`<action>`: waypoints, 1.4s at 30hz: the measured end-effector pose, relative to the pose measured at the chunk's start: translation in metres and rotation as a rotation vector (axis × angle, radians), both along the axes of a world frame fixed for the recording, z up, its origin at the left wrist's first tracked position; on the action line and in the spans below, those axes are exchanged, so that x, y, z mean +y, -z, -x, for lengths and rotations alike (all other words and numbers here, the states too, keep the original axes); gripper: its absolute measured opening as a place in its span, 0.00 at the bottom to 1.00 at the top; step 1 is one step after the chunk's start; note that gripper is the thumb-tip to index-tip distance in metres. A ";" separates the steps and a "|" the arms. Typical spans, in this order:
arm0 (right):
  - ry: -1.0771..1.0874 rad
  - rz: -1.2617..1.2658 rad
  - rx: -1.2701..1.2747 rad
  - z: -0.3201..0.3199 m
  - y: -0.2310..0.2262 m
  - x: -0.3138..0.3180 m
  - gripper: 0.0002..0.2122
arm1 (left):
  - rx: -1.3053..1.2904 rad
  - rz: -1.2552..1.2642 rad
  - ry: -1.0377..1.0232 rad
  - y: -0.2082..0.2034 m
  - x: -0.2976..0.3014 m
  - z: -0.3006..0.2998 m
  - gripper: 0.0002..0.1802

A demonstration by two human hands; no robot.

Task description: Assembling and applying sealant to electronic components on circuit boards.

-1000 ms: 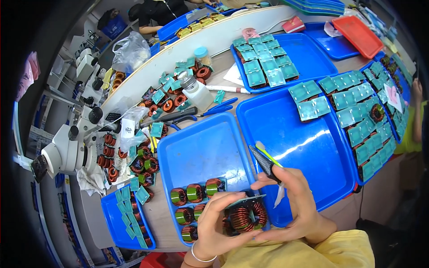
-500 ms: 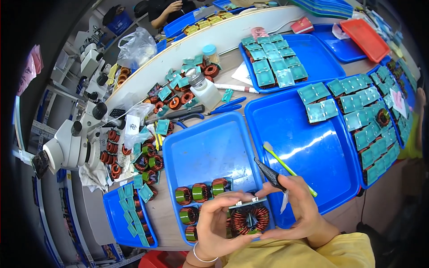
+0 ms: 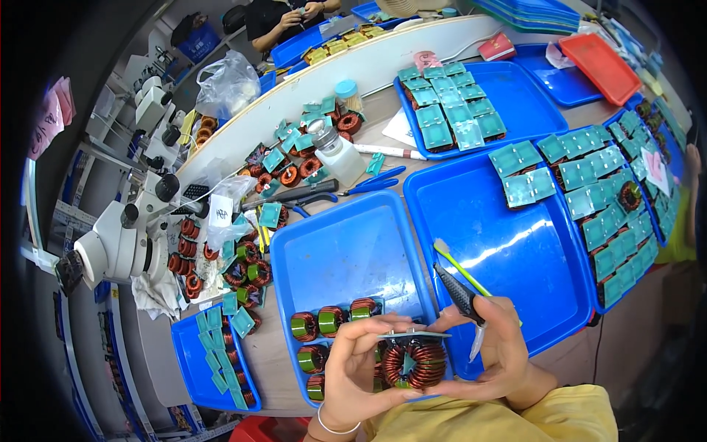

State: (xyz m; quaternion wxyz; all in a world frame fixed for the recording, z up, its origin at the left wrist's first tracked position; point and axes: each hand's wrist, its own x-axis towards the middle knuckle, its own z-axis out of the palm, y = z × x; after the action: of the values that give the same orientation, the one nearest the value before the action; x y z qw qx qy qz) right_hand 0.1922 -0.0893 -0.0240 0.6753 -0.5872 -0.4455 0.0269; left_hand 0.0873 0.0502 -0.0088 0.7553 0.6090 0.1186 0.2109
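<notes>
Between my hands is a coil module [image 3: 414,363], a ring core wound with copper wire and joined to a small green circuit board, now seen nearly edge-on along the top. My left hand [image 3: 352,372] pinches it at its left side, fingers on the board and thumb below. My right hand [image 3: 508,361] steadies its right side and also keeps a black-handled tool [image 3: 458,292] with a narrow pale tip between the fingers. Behind the module, several coils with green tape [image 3: 331,320] stand in the blue tray [image 3: 346,250], partly hidden by my left hand.
A green brush [image 3: 458,267] lies in the blue tray [image 3: 508,295] on the right. Trays of boards [image 3: 615,221] stand farther right. Pliers [image 3: 375,181], a bottle [image 3: 340,160] and loose coils [image 3: 289,175] lie behind. A microscope [image 3: 110,247] stands left. Another person's hands [image 3: 291,18] work beyond the partition.
The coil module has been tilted, so its board top has turned from view and shows edge-on. The black-handled tool has shifted slightly right and down with my right hand.
</notes>
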 end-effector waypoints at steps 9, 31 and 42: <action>0.015 -0.013 -0.018 0.002 0.001 -0.003 0.38 | -0.072 -0.126 0.164 0.002 0.009 -0.002 0.38; 0.002 -0.204 -0.179 0.010 0.001 -0.005 0.38 | -0.100 -1.453 -0.349 -0.007 -0.006 0.029 0.17; 0.034 0.089 0.184 -0.026 -0.003 -0.004 0.44 | 0.237 -1.421 -0.115 -0.028 0.029 -0.014 0.28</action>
State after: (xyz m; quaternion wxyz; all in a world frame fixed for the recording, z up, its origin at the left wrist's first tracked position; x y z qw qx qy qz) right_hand 0.2181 -0.0928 -0.0207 0.6872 -0.6189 -0.3699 0.0892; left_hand 0.1013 0.0792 0.0193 0.1465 0.9646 0.0659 0.2091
